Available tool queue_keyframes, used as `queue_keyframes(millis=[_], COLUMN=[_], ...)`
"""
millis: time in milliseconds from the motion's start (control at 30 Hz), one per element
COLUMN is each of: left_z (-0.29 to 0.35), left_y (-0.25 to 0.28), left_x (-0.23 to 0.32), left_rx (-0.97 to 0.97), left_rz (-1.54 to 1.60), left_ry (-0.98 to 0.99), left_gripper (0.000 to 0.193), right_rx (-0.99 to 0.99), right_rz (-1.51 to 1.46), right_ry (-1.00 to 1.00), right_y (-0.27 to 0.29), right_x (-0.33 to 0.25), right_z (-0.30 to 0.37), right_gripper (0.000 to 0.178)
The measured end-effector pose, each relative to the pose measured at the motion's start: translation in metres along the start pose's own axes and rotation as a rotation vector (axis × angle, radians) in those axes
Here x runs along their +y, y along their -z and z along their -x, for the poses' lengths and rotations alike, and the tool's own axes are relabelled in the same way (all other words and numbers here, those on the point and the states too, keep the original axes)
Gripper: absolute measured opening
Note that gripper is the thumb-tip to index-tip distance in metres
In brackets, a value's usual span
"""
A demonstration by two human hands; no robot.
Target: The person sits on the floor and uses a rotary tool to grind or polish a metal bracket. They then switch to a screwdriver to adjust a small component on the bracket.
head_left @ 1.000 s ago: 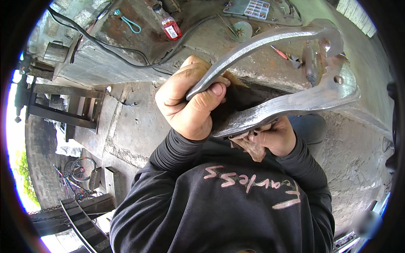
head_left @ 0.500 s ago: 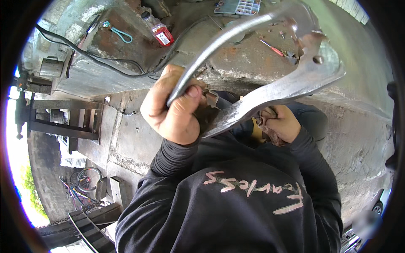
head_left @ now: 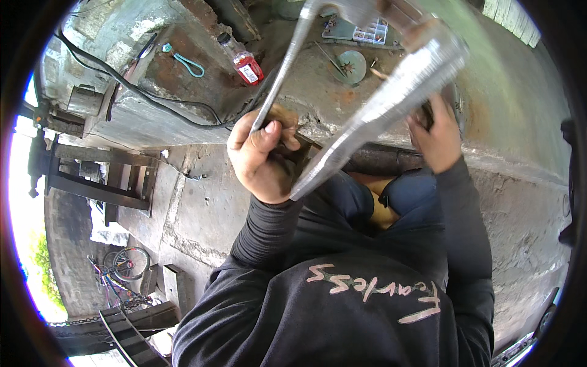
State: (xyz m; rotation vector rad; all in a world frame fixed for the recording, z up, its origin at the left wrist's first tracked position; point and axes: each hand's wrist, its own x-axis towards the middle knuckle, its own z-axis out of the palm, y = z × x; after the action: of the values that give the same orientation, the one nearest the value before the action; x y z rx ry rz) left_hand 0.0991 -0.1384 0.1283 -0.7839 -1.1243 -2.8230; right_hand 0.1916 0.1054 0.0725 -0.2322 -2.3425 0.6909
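A large forked piece of bare metal (head_left: 367, 122) fills the space in front of me, with one thin curved arm and one broad, shiny arm. My left hand (head_left: 260, 156) is closed around the lower end of the thin arm, thumb on top. The broad arm's lower end rests near my left wrist. Beyond the broad arm, my right hand (head_left: 441, 137) is curled by its right side. Between its thumb and fingers shows a dark brown patch, seemingly the crumpled cloth; the metal hides part of it. Motion blurs the broad arm's upper end.
On the concrete ledge ahead are a bottle of red liquid (head_left: 244, 64), a teal cord loop (head_left: 186, 64), a round dish (head_left: 353, 66) and a compartment box (head_left: 370, 32). A black cable (head_left: 177, 119) crosses the ledge's left. A bicycle (head_left: 125, 266) stands lower left.
My right hand has moved from near my lap, up and away, to the far side of the broad arm. The metal piece has tilted, and my left hand has shifted slightly right.
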Motion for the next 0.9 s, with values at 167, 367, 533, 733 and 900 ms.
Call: queue_keyframes(millis=[167, 367, 533, 733, 900], left_z=[-0.012, -0.019, -0.001, 0.05, 0.074], left_y=[0.012, 0.012, -0.002, -0.029, -0.033], left_x=[-0.019, -0.045, -0.049, -0.047, -0.046], left_rx=[-0.136, -0.383, -0.339, -0.193, -0.027], left_rz=[0.311, 0.649, 0.717, 0.785, 0.85], left_ry=[0.163, 0.439, 0.647, 0.955, 1.141], left_gripper=[0.008, 0.012, 0.013, 0.012, 0.01], right_rx=[-0.195, -0.23, -0.21, -0.209, -0.132], right_rz=[-0.028, -1.019, -1.144, -1.64, -1.85], right_ry=[-0.042, 0.037, 0.014, -0.25, -0.36], right_y=[-0.013, -0.009, 0.011, 0.031, 0.041], right_x=[-0.015, -0.066, -0.086, -0.119, -0.138], right_z=[-0.028, -0.014, -0.029, -0.035, -0.032], right_gripper=[0.053, 0.062, 0.061, 0.062, 0.063])
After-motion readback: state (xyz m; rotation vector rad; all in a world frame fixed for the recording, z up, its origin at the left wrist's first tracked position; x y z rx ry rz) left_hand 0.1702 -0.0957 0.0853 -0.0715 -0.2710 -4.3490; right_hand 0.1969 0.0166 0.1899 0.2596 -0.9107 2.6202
